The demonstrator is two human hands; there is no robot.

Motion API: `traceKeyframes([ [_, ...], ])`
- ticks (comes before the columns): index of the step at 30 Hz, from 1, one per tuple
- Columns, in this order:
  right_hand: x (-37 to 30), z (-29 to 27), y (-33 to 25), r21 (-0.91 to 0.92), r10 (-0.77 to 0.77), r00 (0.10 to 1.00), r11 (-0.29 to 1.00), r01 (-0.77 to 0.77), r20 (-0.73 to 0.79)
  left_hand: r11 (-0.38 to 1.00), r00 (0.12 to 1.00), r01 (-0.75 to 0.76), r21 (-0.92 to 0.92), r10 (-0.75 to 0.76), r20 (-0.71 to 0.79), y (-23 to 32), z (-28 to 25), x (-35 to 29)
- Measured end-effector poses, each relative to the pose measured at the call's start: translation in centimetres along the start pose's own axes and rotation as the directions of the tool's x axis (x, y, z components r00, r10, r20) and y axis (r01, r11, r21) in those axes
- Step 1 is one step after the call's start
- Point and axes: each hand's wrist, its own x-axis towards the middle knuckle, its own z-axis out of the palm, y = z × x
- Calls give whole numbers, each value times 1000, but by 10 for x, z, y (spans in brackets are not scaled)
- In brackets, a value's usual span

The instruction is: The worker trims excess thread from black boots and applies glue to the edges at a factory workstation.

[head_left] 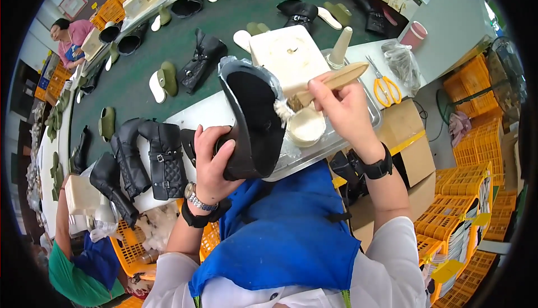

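Observation:
My left hand is closed around the side of a black boot, whose wide opening faces up toward me and has a greyish rim. In my right hand is a flat wooden-handled brush, gripped between thumb and fingers. Its pale, clumped bristles are at the boot's right rim; whether they touch it I cannot tell. Just below the brush stands a small round cup with whitish contents, in a clear plastic tray. A cream-coloured block-shaped container sits behind the brush.
Orange-handled scissors, a plastic bag and a pale cone lie to the right. Black boots lie at left. Green shoe forms and white insoles dot the green belt. Orange crates stand at right. Co-workers are at left.

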Motion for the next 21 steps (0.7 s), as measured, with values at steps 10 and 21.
traceKeyframes([
  [10, -19, 29, 5, -99, -120, 989, 987, 128, 91, 973, 993, -26, 228, 52, -110, -10, 1, -1],
  [21, -21, 32, 15, 13, -58, 997, 998, 57, 51, 958, 990, -28, 286, 67, -128, -14, -1, -4],
])
